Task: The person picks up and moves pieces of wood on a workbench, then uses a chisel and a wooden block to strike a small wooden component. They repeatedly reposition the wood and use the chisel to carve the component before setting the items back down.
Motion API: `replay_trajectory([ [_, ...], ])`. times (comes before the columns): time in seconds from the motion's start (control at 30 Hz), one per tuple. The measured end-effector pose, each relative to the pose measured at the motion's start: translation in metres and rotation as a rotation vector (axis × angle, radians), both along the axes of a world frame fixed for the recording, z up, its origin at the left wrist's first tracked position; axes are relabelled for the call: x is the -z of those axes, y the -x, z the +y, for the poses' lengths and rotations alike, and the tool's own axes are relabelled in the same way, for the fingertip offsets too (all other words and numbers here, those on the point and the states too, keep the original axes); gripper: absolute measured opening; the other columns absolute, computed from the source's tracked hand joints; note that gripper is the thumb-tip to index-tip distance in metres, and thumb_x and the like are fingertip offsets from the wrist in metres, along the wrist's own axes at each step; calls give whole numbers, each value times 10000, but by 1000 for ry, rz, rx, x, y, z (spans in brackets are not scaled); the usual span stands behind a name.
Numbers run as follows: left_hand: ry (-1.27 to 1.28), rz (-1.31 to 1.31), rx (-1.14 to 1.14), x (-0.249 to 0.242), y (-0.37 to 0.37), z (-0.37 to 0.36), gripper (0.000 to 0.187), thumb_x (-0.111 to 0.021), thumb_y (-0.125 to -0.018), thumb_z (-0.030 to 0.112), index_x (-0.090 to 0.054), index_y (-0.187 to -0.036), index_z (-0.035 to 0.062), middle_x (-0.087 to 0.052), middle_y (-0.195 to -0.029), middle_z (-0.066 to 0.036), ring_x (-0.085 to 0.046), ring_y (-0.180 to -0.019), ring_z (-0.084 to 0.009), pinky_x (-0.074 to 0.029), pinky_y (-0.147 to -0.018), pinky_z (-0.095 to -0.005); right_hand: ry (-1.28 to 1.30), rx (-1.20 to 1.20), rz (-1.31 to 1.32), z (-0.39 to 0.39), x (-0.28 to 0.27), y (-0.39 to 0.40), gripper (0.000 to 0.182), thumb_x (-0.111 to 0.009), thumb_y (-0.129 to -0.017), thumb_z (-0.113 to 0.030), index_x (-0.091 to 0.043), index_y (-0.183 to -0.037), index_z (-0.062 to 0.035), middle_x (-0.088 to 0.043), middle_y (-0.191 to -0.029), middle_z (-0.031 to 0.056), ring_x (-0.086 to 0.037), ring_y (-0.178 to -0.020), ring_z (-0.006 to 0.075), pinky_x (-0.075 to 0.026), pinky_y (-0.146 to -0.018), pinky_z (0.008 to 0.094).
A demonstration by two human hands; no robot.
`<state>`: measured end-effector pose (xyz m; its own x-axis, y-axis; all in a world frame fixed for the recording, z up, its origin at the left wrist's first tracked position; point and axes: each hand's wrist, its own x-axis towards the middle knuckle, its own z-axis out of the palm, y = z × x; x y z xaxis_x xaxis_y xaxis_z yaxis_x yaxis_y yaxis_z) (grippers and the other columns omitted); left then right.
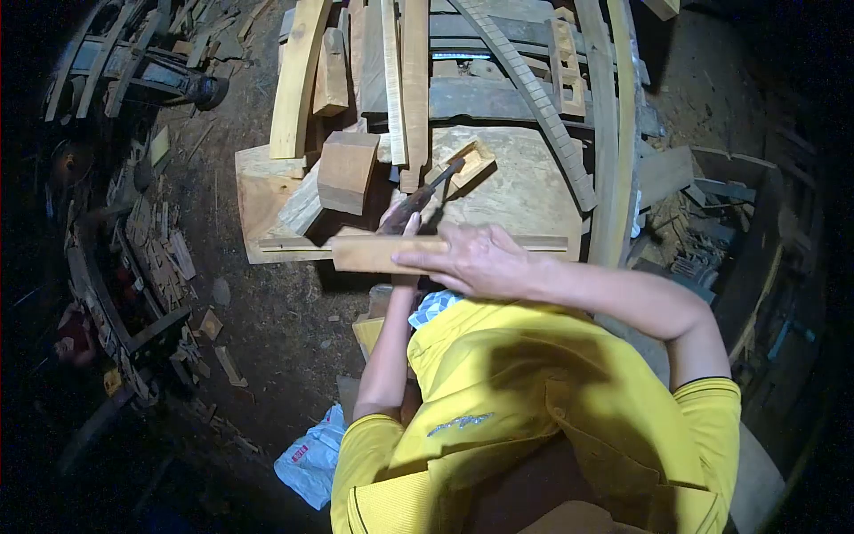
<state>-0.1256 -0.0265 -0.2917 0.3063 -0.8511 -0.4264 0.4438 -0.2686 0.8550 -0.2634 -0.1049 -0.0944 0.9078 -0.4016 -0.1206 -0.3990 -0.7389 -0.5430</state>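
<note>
A smooth, light-brown wooden piece (365, 254) lies crosswise near the bench's front edge. My right hand (485, 260) is closed on its right part, the fingers reaching left along the wood. Partly hidden beyond the same piece, my left hand (409, 224) has its fingers around a dark, long tool (418, 206). The thin end of this tool points up and right, over a small hollowed wooden block (471, 167). A narrow wooden strip (298, 243) runs behind the held piece, and a thick brown block (347, 173) rests to the left.
Long boards (415, 80) and a curved, notched strip (534, 93) lie across the bench. Wood scraps (160, 236) litter the floor at left. A blue-white plastic bag (313, 458) is at lower left; a bin of scraps (712, 236) stands at right.
</note>
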Motion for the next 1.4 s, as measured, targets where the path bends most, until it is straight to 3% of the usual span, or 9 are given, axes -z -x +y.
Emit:
replay_trajectory([
  [0.03,-77,37,-105,-72,7,-16,332,-557,-895,200,-511,-1174,27,-562,-1091,-85,-537,-981,-174,-445,-872,-320,-51,-2,15,5,-2,2,515,-548,-850,-321,-379,-1335,-365,-468,-819,156,-604,-671,270,-502,-491,394],
  [0.57,86,-96,-157,7,-5,2,351,-644,-820,55,-499,-1135,9,-556,-1059,-84,-537,-924,-148,-447,-839,-288,241,-38,15,-13,34,-14,498,-525,-835,-187,-418,-1308,-299,-504,-865,173,-592,-650,254,-482,-456,329],
  [0.63,61,49,-90,30,-9,9,375,-642,-821,54,-483,-1159,12,-539,-1087,-91,-533,-940,-155,-447,-847,-293,-271,87,21,-5,15,-25,477,-488,-815,-142,-446,-1281,-238,-492,-823,166,-595,-642,238,-453,-445,312],
  [0.7,628,391,-233,-31,17,-2,408,-605,-851,81,-435,-1216,22,-506,-1132,-101,-521,-989,-175,-443,-879,-320,212,-149,-122,8,-2,-27,476,-475,-818,-139,-435,-1283,-229,-508,-897,220,-600,-650,240,-449,-437,323],
  [0.73,186,-405,-171,-45,17,-12,389,-561,-881,109,-412,-1231,27,-505,-1135,-105,-512,-1023,-188,-427,-910,-329,306,-200,-224,8,-9,-26,485,-473,-812,-149,-424,-1287,-233,-505,-995,275,-602,-687,256,-458,-455,325],
  [0.83,133,-374,-77,-24,0,1,374,-563,-880,103,-422,-1215,18,-509,-1142,-106,-515,-1025,-183,-412,-923,-326,-88,-268,-617,-11,36,-21,508,-510,-792,-116,-448,-1276,-257,-512,-1002,248,-596,-739,274,-486,-538,371],
  [0.87,81,-350,-35,-20,-3,2,374,-578,-870,95,-433,-1204,12,-511,-1142,-105,-515,-1024,-181,-410,-922,-324,201,-194,-30,-22,39,-13,517,-536,-775,-109,-466,-1260,-277,-506,-902,191,-588,-707,263,-483,-546,388],
  [1.03,118,7,-137,-1,3,-10,383,-584,-869,162,-448,-1194,11,-553,-1097,-101,-539,-981,-178,-441,-877,-326,338,-169,-143,0,13,-13,574,-505,-774,-127,-419,-1309,-316,-470,-825,143,-565,-681,208,-436,-457,294],
  [1.4,138,-377,-28,-18,-1,-23,383,-661,-794,67,-499,-1135,3,-561,-1053,-79,-536,-960,-161,-438,-867,-303,-92,59,-12,-2,2,18,493,-515,-871,-325,-364,-1336,-385,-483,-826,155,-580,-627,281,-512,-533,389],
])
